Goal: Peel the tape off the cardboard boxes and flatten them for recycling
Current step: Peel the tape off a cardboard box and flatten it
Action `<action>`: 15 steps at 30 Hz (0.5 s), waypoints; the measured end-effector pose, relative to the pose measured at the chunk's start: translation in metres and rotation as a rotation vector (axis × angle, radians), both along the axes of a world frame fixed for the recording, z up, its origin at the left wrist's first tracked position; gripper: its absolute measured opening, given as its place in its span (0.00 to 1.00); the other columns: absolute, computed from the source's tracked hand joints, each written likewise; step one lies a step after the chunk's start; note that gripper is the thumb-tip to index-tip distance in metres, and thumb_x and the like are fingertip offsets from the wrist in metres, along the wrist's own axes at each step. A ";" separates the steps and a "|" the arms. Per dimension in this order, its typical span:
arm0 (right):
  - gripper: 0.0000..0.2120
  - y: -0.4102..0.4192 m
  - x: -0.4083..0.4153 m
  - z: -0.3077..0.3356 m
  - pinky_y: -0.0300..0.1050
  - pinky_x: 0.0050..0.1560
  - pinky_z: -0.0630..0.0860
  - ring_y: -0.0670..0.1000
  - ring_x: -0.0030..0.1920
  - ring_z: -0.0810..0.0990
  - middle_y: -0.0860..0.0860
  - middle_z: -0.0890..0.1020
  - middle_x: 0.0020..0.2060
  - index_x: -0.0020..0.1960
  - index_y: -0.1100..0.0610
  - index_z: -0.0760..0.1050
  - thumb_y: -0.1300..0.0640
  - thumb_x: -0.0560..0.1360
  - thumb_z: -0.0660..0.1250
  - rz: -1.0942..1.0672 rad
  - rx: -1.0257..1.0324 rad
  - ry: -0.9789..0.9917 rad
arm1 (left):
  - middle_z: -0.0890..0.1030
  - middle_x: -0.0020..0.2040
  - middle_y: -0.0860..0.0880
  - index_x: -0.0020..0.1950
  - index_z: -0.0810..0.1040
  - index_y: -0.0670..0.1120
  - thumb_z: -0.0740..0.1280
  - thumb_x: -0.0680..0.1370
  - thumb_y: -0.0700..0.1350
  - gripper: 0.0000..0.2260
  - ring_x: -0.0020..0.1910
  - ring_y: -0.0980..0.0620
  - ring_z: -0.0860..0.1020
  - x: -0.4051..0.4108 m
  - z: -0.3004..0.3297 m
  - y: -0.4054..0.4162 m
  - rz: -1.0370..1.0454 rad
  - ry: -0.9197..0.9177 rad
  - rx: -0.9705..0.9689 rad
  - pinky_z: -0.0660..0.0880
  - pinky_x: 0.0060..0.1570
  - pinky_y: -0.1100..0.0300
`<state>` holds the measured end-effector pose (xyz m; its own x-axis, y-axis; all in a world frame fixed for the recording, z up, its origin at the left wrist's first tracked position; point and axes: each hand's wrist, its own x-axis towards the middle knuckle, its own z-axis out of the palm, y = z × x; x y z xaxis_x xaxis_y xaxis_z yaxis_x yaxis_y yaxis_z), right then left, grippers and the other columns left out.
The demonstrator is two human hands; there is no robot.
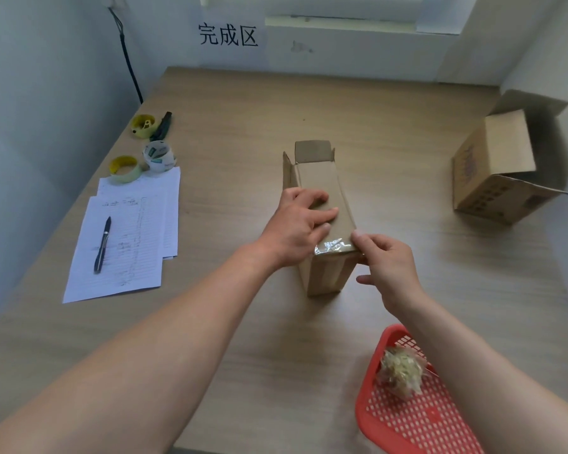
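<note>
A small brown cardboard box lies lengthwise in the middle of the table, its far end flaps open. Clear tape crosses its near top edge and runs down the near face. My left hand rests flat on the box's top, fingers spread, pressing it down. My right hand is at the box's near right corner, thumb and fingers on the tape's edge there. A second, larger cardboard box lies on its side at the right, its flaps open.
A red mesh basket at the near right holds a wad of peeled tape. At the left lie lined papers with a black pen, tape rolls and a dark cutter. The wall stands behind the table.
</note>
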<state>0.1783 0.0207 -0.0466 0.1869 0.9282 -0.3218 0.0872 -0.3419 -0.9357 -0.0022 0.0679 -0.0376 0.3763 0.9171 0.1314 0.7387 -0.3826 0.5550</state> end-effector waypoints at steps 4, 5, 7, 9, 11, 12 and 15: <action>0.06 -0.002 -0.003 0.004 0.41 0.30 0.77 0.47 0.43 0.81 0.49 0.83 0.41 0.55 0.54 0.81 0.60 0.80 0.67 -0.010 0.030 0.106 | 0.71 0.71 0.50 0.68 0.79 0.50 0.64 0.82 0.43 0.15 0.68 0.44 0.59 -0.001 -0.001 -0.001 0.004 -0.011 -0.018 0.52 0.71 0.64; 0.09 -0.003 -0.003 0.004 0.40 0.31 0.78 0.45 0.43 0.81 0.49 0.83 0.43 0.58 0.54 0.79 0.62 0.80 0.66 -0.005 0.064 0.105 | 0.70 0.71 0.51 0.69 0.79 0.50 0.64 0.82 0.42 0.16 0.68 0.46 0.58 -0.002 -0.001 -0.001 0.002 -0.012 -0.033 0.51 0.70 0.65; 0.11 -0.006 -0.003 0.004 0.38 0.33 0.78 0.41 0.40 0.81 0.47 0.84 0.43 0.58 0.53 0.79 0.64 0.80 0.66 0.006 0.132 0.071 | 0.69 0.72 0.52 0.69 0.78 0.51 0.63 0.81 0.42 0.17 0.68 0.47 0.58 -0.005 0.001 -0.001 -0.004 -0.012 -0.056 0.50 0.71 0.65; 0.07 -0.007 -0.003 0.002 0.39 0.34 0.79 0.43 0.40 0.81 0.47 0.84 0.39 0.50 0.53 0.82 0.63 0.78 0.68 0.005 0.155 0.005 | 0.69 0.72 0.52 0.69 0.78 0.52 0.63 0.81 0.42 0.17 0.69 0.46 0.58 -0.008 0.001 -0.001 -0.006 -0.005 -0.066 0.52 0.73 0.61; 0.06 -0.006 -0.004 0.002 0.43 0.34 0.79 0.46 0.38 0.81 0.48 0.83 0.34 0.41 0.55 0.83 0.62 0.76 0.71 -0.027 0.143 -0.030 | 0.69 0.72 0.53 0.69 0.78 0.52 0.62 0.81 0.44 0.17 0.69 0.46 0.58 -0.010 0.000 -0.003 -0.001 -0.001 -0.072 0.56 0.74 0.54; 0.08 -0.005 -0.005 0.003 0.43 0.34 0.79 0.48 0.38 0.80 0.49 0.82 0.33 0.38 0.57 0.81 0.61 0.76 0.72 -0.048 0.136 -0.024 | 0.69 0.72 0.53 0.69 0.78 0.53 0.61 0.80 0.46 0.18 0.68 0.46 0.58 -0.011 0.000 -0.004 0.006 0.003 -0.076 0.58 0.73 0.51; 0.13 -0.004 -0.009 0.001 0.47 0.36 0.80 0.51 0.37 0.79 0.51 0.79 0.30 0.34 0.59 0.78 0.62 0.76 0.72 -0.104 0.126 0.033 | 0.69 0.72 0.55 0.69 0.77 0.56 0.57 0.78 0.51 0.21 0.68 0.47 0.58 -0.010 0.002 -0.007 0.026 0.025 -0.089 0.61 0.71 0.47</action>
